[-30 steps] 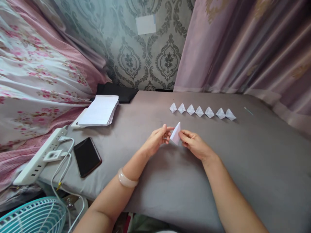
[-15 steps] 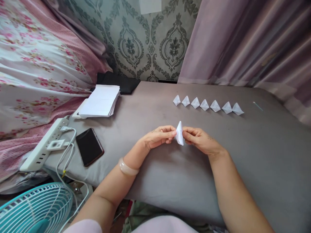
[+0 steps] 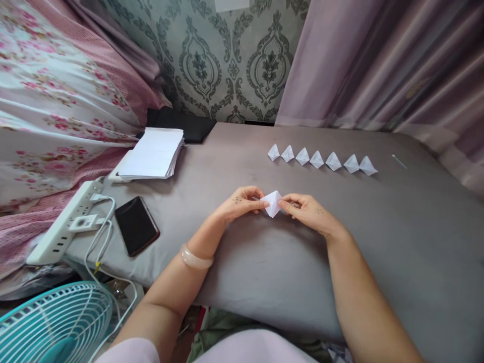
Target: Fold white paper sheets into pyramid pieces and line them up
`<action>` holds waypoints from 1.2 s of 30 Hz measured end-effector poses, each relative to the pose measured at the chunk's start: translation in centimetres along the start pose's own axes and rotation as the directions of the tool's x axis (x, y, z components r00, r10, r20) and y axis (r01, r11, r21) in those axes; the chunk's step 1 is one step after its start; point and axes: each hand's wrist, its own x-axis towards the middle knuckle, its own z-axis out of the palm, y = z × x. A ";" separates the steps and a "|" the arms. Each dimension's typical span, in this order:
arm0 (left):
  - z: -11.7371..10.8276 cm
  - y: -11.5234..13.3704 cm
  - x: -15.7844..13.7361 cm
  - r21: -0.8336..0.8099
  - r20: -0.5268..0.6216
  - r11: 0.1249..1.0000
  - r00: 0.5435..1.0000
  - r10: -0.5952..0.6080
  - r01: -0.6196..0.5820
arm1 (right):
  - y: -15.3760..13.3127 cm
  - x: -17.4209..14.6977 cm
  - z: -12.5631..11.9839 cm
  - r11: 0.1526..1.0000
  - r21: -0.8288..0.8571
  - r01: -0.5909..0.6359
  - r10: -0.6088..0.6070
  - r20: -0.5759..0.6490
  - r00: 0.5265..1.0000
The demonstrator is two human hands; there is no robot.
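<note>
A small white folded paper (image 3: 273,204), diamond-shaped from here, is held above the near middle of the grey table. My left hand (image 3: 245,204) pinches its left corner, thumb on the near face. On the opposite corner, my right hand (image 3: 301,209) grips with thumb and fingers closed. Beyond the hands, several white folded paper pieces (image 3: 316,159) of a like shape stand in a row across the table.
At the back left lies a stack of white paper sheets (image 3: 151,154) by a black flat item (image 3: 181,125). A phone (image 3: 136,226) and a white power strip (image 3: 66,222) with cables are at left. A turquoise fan (image 3: 56,327) stands at the lower left. A thin stick (image 3: 399,161) lies far right.
The folded paper has turned from a narrow, edge-on view to a wider diamond face. Both hands have shifted slightly left and still hold it.
</note>
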 end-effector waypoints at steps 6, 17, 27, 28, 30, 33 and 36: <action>1.6 -0.1 0.6 -0.171 -0.169 0.950 0.957 0.234 -0.262 | -0.1 0.9 2.1 0.958 0.221 0.186 -0.098 -0.358 0.928; 2.5 0.8 -0.2 -0.199 -0.280 0.902 0.905 0.322 -0.382 | -0.3 1.1 2.6 0.893 0.377 0.247 -0.097 -0.374 0.923; 2.1 0.9 -0.3 -0.145 -0.228 0.950 0.944 0.240 -0.277 | -0.7 0.4 2.6 0.951 0.153 0.270 -0.221 -0.275 0.936; 2.1 0.8 -0.2 -0.142 -0.244 0.945 0.936 0.255 -0.294 | -0.8 0.4 2.7 0.950 0.167 0.264 -0.211 -0.282 0.936; 2.1 0.7 -0.1 -0.172 -0.276 0.933 0.925 0.261 -0.315 | -0.8 0.5 3.0 0.937 0.246 0.247 -0.166 -0.308 0.937; 2.0 0.6 0.2 -0.280 -0.313 0.914 0.928 0.203 -0.294 | -0.7 0.9 3.8 0.891 0.399 0.214 -0.087 -0.313 0.946; 2.0 0.7 0.3 -0.352 -0.329 0.896 0.932 0.154 -0.272 | -0.5 1.1 4.5 0.866 0.463 0.190 -0.058 -0.284 0.957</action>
